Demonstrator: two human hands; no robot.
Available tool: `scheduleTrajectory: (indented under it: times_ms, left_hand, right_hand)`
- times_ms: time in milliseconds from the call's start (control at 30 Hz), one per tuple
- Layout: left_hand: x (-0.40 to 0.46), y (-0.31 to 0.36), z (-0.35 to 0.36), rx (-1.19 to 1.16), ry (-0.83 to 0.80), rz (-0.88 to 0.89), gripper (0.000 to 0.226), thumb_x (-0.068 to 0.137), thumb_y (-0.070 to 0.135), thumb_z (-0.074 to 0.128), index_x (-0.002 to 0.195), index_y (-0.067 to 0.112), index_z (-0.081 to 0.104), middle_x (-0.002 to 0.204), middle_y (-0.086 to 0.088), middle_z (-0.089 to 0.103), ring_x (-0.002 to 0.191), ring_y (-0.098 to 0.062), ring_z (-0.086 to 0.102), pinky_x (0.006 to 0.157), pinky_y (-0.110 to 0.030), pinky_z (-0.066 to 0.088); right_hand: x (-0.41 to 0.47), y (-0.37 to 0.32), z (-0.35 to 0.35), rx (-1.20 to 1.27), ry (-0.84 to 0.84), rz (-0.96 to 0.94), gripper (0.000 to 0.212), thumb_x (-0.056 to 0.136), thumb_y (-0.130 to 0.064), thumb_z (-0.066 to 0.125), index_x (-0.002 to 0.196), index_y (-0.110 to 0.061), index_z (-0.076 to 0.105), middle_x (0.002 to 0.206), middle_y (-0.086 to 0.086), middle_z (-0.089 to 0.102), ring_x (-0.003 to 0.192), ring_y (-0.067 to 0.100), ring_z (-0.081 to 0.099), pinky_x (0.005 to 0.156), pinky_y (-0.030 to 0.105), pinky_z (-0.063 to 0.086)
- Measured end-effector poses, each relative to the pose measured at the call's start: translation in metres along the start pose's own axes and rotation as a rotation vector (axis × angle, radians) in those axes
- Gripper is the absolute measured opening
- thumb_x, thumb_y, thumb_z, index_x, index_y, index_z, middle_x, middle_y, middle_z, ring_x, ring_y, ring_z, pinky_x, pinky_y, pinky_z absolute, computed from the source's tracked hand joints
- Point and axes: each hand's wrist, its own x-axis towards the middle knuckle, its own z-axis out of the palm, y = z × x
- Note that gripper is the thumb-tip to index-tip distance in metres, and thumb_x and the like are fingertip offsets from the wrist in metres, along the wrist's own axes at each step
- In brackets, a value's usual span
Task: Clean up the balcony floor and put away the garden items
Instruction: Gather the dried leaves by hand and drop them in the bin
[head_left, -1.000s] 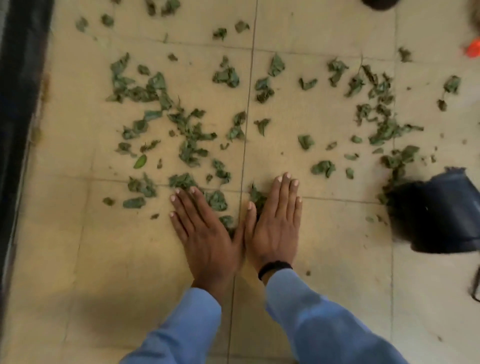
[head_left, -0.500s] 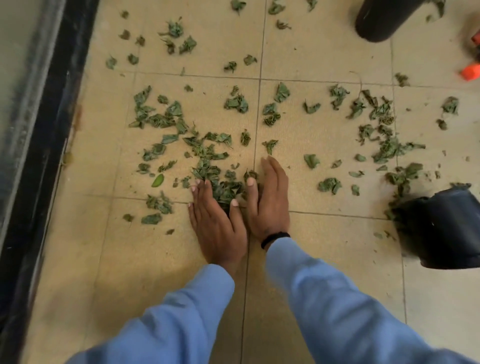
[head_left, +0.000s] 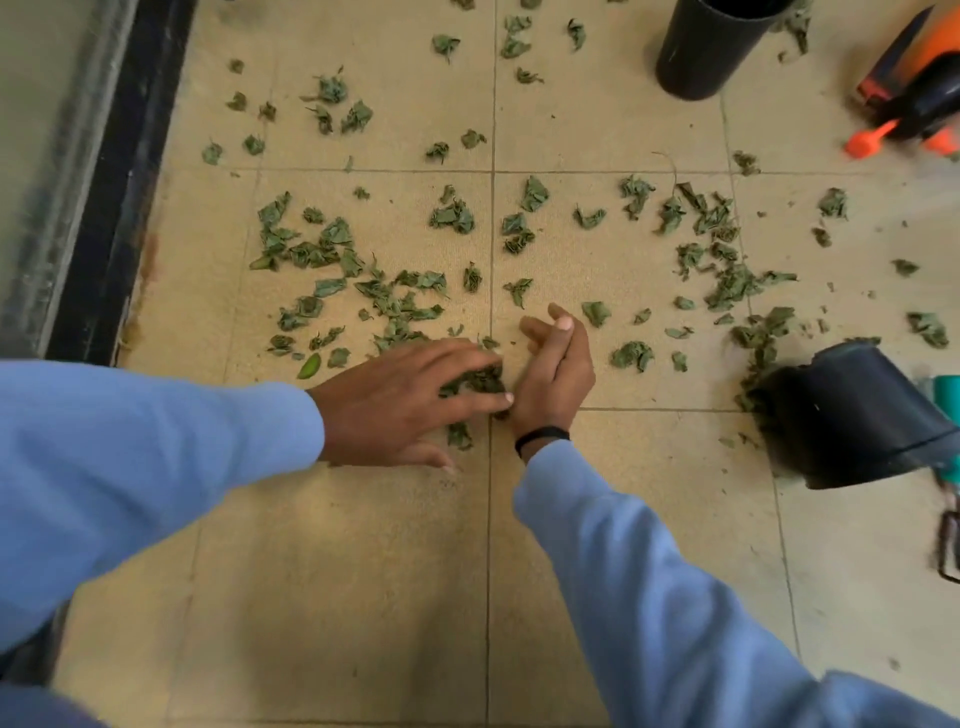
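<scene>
Several crumpled green leaves (head_left: 452, 215) lie scattered over the beige tiled floor (head_left: 363, 571). A small clump of leaves (head_left: 475, 382) sits between my two hands. My left hand (head_left: 395, 405) reaches in from the left with its fingers stretched flat over the clump, pressing it rightward. On the clump's right side my right hand (head_left: 556, 369) stands on its edge, its fingers loosely bent. It holds nothing. Both arms wear blue sleeves.
A black plant pot (head_left: 857, 421) lies tipped over at the right, with leaves at its mouth. Another black pot (head_left: 706, 47) stands upright at the top. An orange and black sprayer (head_left: 924, 98) is at top right. A dark door track (head_left: 114, 182) runs along the left.
Both hands swept forward, raking leaves into a clump. My left hand has since turned to point right over the clump, and my right hand has tipped onto its edge.
</scene>
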Motion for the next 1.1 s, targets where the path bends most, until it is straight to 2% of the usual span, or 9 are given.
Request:
scheduleTrajectory:
  times_ms: [133, 267, 367, 600, 700, 800, 933, 1033, 1100]
  left_hand:
    - [0.024, -0.002, 0.025, 0.043, 0.044, -0.127, 0.072, 0.095, 0.076, 0.037, 0.158, 0.042, 0.025, 0.164, -0.018, 0.022, 0.143, -0.04, 0.034, 0.106, -0.053, 0.041]
    - [0.04, -0.005, 0.031, -0.013, 0.115, -0.044, 0.049, 0.096, 0.05, 0.058, 0.141, 0.029, 0.058, 0.136, -0.014, 0.056, 0.114, -0.033, 0.055, 0.085, -0.044, 0.052]
    - [0.05, -0.008, 0.034, -0.067, 0.155, -0.015, 0.029, 0.094, 0.026, 0.069, 0.121, 0.016, 0.072, 0.113, -0.009, 0.066, 0.097, -0.029, 0.059, 0.066, -0.042, 0.055]
    - [0.077, -0.017, 0.003, -0.351, 0.163, -0.111, 0.01, 0.09, 0.015, 0.073, 0.097, 0.016, 0.08, 0.092, 0.0, 0.074, 0.083, -0.017, 0.069, 0.078, -0.035, 0.057]
    - [0.092, -0.011, -0.016, -0.666, 0.34, -0.295, 0.008, 0.082, 0.011, 0.081, 0.09, 0.014, 0.081, 0.083, 0.005, 0.076, 0.074, 0.001, 0.068, 0.075, -0.019, 0.054]
    - [0.1, 0.003, -0.024, -0.833, 0.546, -0.414, 0.014, 0.076, 0.009, 0.085, 0.089, 0.011, 0.08, 0.084, 0.004, 0.077, 0.077, -0.003, 0.071, 0.073, -0.019, 0.056]
    - [0.093, 0.001, -0.021, -0.46, 0.553, -0.249, 0.005, 0.084, 0.014, 0.073, 0.085, 0.012, 0.077, 0.083, 0.002, 0.074, 0.091, -0.02, 0.068, 0.082, -0.041, 0.053]
    - [0.086, -0.008, -0.018, -0.02, 0.47, -0.096, 0.022, 0.096, 0.026, 0.06, 0.088, 0.016, 0.078, 0.097, 0.005, 0.075, 0.12, -0.028, 0.058, 0.102, -0.042, 0.034]
    - [0.08, -0.006, -0.018, 0.022, 0.388, -0.048, 0.033, 0.1, 0.034, 0.052, 0.095, 0.014, 0.078, 0.114, 0.001, 0.072, 0.13, -0.029, 0.051, 0.109, -0.044, 0.029]
  right_hand:
    - [0.022, -0.007, -0.023, 0.208, 0.134, 0.22, 0.049, 0.104, -0.044, 0.034, 0.102, -0.007, 0.066, 0.081, 0.019, 0.072, 0.072, 0.03, 0.067, 0.067, 0.04, 0.056]
    - [0.029, -0.002, -0.049, 0.299, 0.091, 0.417, 0.058, 0.108, -0.041, 0.033, 0.098, 0.006, 0.064, 0.078, 0.026, 0.066, 0.069, 0.033, 0.064, 0.059, 0.034, 0.054]
    - [0.03, -0.004, -0.044, 0.361, 0.068, 0.465, 0.06, 0.107, -0.044, 0.035, 0.098, 0.007, 0.064, 0.08, 0.027, 0.066, 0.07, 0.035, 0.066, 0.056, 0.032, 0.056]
    - [0.023, -0.01, -0.029, 0.451, -0.153, 0.574, 0.057, 0.107, -0.044, 0.036, 0.096, 0.003, 0.067, 0.089, 0.021, 0.073, 0.082, 0.031, 0.073, 0.077, 0.037, 0.06]
    - [0.026, -0.013, -0.019, 0.61, -0.258, 0.633, 0.053, 0.106, -0.041, 0.036, 0.098, 0.002, 0.066, 0.092, 0.018, 0.07, 0.086, 0.027, 0.068, 0.082, 0.038, 0.056]
    - [0.031, -0.026, -0.01, 0.895, -0.411, 0.823, 0.05, 0.105, -0.038, 0.037, 0.093, -0.001, 0.067, 0.09, 0.012, 0.07, 0.09, 0.024, 0.067, 0.089, 0.035, 0.05]
    - [0.035, -0.035, -0.003, 1.214, -0.527, 1.055, 0.023, 0.095, -0.025, 0.054, 0.092, -0.003, 0.063, 0.073, 0.002, 0.059, 0.058, 0.013, 0.064, 0.052, 0.015, 0.051]
    - [0.037, -0.031, 0.0, 1.023, -0.524, 1.043, 0.022, 0.101, -0.027, 0.047, 0.096, -0.009, 0.059, 0.069, 0.0, 0.055, 0.048, 0.01, 0.06, 0.042, 0.013, 0.046]
    - [0.037, -0.032, 0.001, 0.847, -0.495, 0.998, 0.026, 0.103, -0.031, 0.044, 0.095, -0.011, 0.06, 0.076, 0.002, 0.057, 0.055, 0.014, 0.063, 0.046, 0.019, 0.05]
